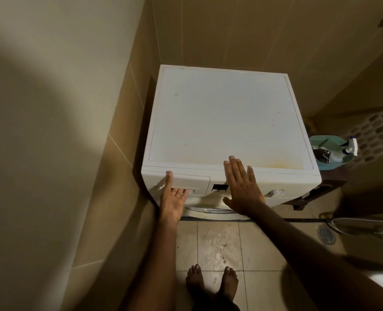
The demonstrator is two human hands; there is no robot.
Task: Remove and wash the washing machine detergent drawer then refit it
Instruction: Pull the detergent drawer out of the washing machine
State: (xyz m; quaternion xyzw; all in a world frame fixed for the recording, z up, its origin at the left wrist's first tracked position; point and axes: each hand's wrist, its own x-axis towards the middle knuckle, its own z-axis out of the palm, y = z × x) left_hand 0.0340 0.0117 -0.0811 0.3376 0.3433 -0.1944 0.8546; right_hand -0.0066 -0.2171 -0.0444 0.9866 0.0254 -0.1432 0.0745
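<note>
A white front-loading washing machine (226,117) stands in a tiled corner. Its detergent drawer (192,179) sits shut and flush at the left of the front panel. My left hand (173,198) is palm up at the drawer's lower edge, thumb lying up across the drawer face and fingers curled under the handle recess. My right hand (242,187) lies flat and spread on the machine's front top edge, over the panel beside the dark display (219,187). A white dial (276,192) sits further right.
A teal basin (329,153) with a spray bottle (350,147) and a checked cloth stands on a dark stand right of the machine. A floor drain (326,235) and a metal pipe lie at the right. Walls close in left and behind. My bare feet stand on the floor tiles.
</note>
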